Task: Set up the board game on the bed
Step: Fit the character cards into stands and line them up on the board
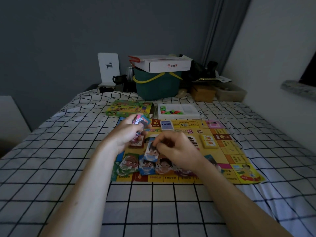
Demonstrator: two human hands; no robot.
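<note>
Head view, bed [171, 202]: checked sheet, soft and giving underneath (poor support for anything set down).
Head view, board [222, 151]: spread flat on the bed, yellow, thin; probably light and easily shifted by a nudge.
Left hand [126, 134]: fingers curled round a stack of cards [141, 121], held above the board's left part.
Right hand [174, 147]: fingertips [156, 144] pinching one card [151, 152] by its top edge, just above the row of cards [147, 165] along the board's near side.
Handling: cards thin, light, bendy, likely slick; best taken by an edge between thumb and finger, not pressed flat.
Risk: stack could fan out or slip if grip loosens.
Further back: game box [128, 108] and tray of pieces [177, 111] beyond the board, well apart from both hands.
</note>
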